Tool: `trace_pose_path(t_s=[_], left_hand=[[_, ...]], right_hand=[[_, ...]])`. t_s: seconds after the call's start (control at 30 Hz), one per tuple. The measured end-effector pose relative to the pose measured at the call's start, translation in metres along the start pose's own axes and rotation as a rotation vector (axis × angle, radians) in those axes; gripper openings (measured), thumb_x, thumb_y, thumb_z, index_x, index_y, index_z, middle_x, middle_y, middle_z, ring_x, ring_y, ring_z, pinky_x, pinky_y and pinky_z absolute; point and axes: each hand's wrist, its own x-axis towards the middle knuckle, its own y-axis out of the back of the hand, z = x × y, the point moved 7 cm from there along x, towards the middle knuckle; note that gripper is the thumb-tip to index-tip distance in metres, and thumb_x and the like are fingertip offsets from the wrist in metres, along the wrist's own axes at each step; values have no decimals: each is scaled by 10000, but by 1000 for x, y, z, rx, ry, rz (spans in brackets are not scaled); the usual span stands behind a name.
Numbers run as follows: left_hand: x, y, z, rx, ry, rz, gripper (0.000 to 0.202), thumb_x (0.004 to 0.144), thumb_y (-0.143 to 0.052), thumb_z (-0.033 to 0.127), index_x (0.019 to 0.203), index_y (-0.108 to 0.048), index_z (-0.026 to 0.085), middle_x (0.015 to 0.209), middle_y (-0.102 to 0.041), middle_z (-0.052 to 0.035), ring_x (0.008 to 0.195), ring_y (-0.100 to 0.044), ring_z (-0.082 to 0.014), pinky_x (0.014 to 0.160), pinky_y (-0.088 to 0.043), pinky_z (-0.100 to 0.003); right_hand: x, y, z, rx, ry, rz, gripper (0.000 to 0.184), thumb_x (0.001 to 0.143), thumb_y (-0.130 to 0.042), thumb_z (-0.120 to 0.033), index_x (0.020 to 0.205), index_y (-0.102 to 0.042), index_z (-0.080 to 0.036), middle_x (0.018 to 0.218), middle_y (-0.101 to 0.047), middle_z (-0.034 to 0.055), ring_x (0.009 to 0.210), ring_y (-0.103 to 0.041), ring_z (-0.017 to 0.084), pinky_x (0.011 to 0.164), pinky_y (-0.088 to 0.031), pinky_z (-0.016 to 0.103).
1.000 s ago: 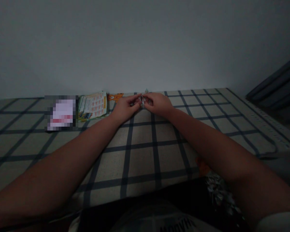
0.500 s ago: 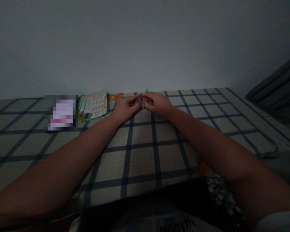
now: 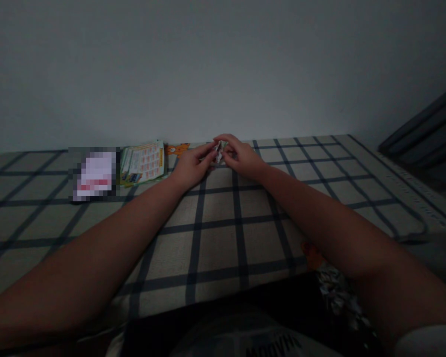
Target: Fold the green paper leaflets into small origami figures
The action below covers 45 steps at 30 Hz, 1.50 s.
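Near the far side of the table, a small crumpled piece of paper (image 3: 219,151), whitish with darker printed patches, sits between my hands. My left hand (image 3: 194,165) pinches its left side with thumb and fingers. From the other side my right hand (image 3: 242,156) grips it, index finger arched over the top and thumb below. The fingers cover much of the paper. To the left lies a stack of printed leaflets (image 3: 143,162), green and white with red and yellow print.
A checked cloth (image 3: 219,238) covers the table, which meets a plain wall (image 3: 223,69). Left of the leaflets lies a pixelated phone-like object (image 3: 95,176). Crumpled paper pieces (image 3: 344,297) are heaped by my right forearm at the near edge. Dark folded fabric (image 3: 427,129) is at far right.
My right fingers have lifted and arched over the paper, and more of it shows between my hands. Its shape has shifted. My left hand has barely moved.
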Motion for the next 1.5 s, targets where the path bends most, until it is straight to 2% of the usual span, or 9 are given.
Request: trace_pose_path(t_s=[0.13,0.3,0.5,0.63,0.77,1.0,1.17,1.37,1.5], left_hand=[[0,-2,-1,-58,34,-1,540,972,-590,517,1382,-669,174,1150,-757,-113,827,-705,-187,670,-603,-283],[2,-5,-13,-154,38,-11,516,980,-595,464,1446,-597,241,1024,-732,-80,784,-694,-184,678,-622,-323],[1,-8,-21,-365,107,-36,578,894,-681,371,1450,-560,273,1177,-716,-97,937,-723,-230,683,-624,-333],[2,-4,-20,-462,180,29,553,918,-663,450,1416,-569,231,1060,-735,-96,907,-729,-221,647,-607,-296],[3,-3,-18,-452,197,33,708,824,-791,507,1422,-539,223,1011,-750,-86,855,-721,-195,635,-591,-266],[4,-3,-17,-404,155,36,739,777,-825,487,1406,-540,224,959,-740,-59,804,-708,-177,649,-598,-283],[5,-4,-18,-390,117,14,793,756,-842,503,1421,-525,209,935,-730,-53,779,-698,-174,671,-597,-300],[7,-2,-21,-284,80,13,763,754,-842,403,1429,-545,207,866,-697,-24,734,-665,-149,677,-569,-283],[8,-1,-23,-253,54,30,757,748,-836,380,1431,-552,216,977,-712,-57,799,-666,-153,703,-556,-278]], right_hand=[[1,-1,6,45,-20,39,466,930,-504,-240,1382,-421,-160,751,-607,-33,647,-543,144,656,-380,280],[2,-1,7,37,-27,0,355,926,-483,-212,1277,-503,-160,816,-636,-7,669,-570,140,660,-390,274],[2,3,5,0,-25,-22,300,932,-472,-189,1211,-580,-167,806,-650,-4,660,-560,135,678,-397,265],[3,1,2,-23,15,-52,304,945,-446,-176,1199,-613,-165,895,-686,28,724,-591,142,729,-422,269],[3,-1,0,-37,40,-68,297,940,-441,-164,1178,-619,-163,978,-699,53,769,-612,149,771,-452,280],[0,-5,11,150,-86,-20,416,906,-466,-177,1321,-481,-184,857,-654,5,674,-631,138,660,-488,266],[1,-9,20,303,-126,-2,339,933,-556,-296,1254,-490,-209,809,-619,-22,651,-638,130,616,-494,253],[2,-12,26,368,-167,-23,400,902,-638,-294,1267,-502,-204,806,-608,-28,664,-647,138,640,-535,267],[3,-11,28,404,-197,-20,376,890,-668,-287,1235,-548,-196,818,-629,-18,683,-647,135,662,-549,270]])
